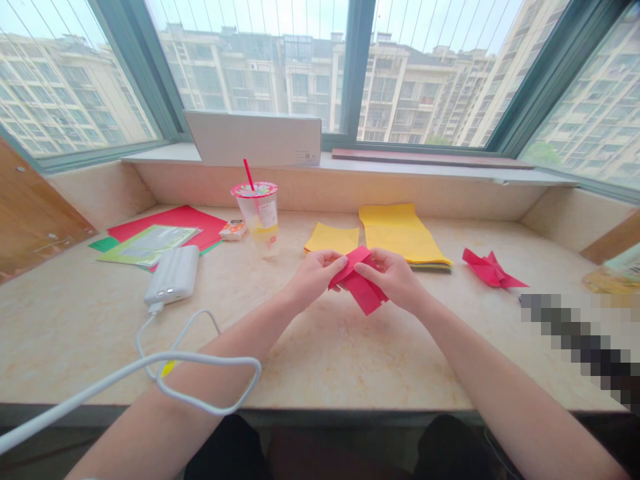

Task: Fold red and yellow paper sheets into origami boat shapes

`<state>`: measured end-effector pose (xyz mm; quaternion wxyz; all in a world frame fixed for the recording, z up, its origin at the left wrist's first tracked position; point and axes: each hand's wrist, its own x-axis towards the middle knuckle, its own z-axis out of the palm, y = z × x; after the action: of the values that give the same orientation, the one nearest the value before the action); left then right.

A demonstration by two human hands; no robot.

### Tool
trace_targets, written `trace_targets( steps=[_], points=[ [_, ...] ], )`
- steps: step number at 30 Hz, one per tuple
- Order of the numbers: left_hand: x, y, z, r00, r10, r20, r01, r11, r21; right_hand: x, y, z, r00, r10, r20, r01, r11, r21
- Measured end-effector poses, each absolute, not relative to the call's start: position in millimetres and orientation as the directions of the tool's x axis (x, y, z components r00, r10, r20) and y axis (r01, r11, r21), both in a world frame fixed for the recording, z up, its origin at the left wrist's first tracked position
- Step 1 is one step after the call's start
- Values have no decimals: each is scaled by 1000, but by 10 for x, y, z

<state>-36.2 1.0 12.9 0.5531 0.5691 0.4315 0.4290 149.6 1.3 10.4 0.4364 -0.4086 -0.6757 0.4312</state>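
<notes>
Between my two hands is a piece of folded red paper (367, 293), held a little above the counter. My left hand (320, 272) pinches its left side, thumb on top and fingers underneath. On the right side, my right hand (393, 277) grips it, the thumb pressing on the upper face. A strip of the paper points down toward me. Behind my hands lie a small yellow sheet (333, 239) and a stack of larger yellow paper (400, 233). Another folded red paper piece (493, 270) rests to the right.
A plastic cup (260, 217) with a red straw stands left of centre by a small box (233, 231). Red sheets (175, 219) lie farther left. A white power bank (174, 275) trails a white cable (210, 360) across my left forearm. A bottle (617, 270) is at far right.
</notes>
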Motion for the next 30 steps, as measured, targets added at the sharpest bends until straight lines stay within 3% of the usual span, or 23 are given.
trace_targets(
  steps=[12,17,20,30],
  points=[
    [-406,24,162,337,939,67,11,-75,997,1512,41,95,-318,914,254,66,288,-955],
    [-406,23,174,333,941,63,26,-76,997,1527,55,103,-238,864,443,251,496,-831],
    [-407,25,174,320,946,51,34,-65,997,1537,58,103,-189,842,505,301,540,-786],
    [-409,37,156,284,958,29,17,-35,999,1570,96,73,-41,888,457,139,458,-878]
  ],
)
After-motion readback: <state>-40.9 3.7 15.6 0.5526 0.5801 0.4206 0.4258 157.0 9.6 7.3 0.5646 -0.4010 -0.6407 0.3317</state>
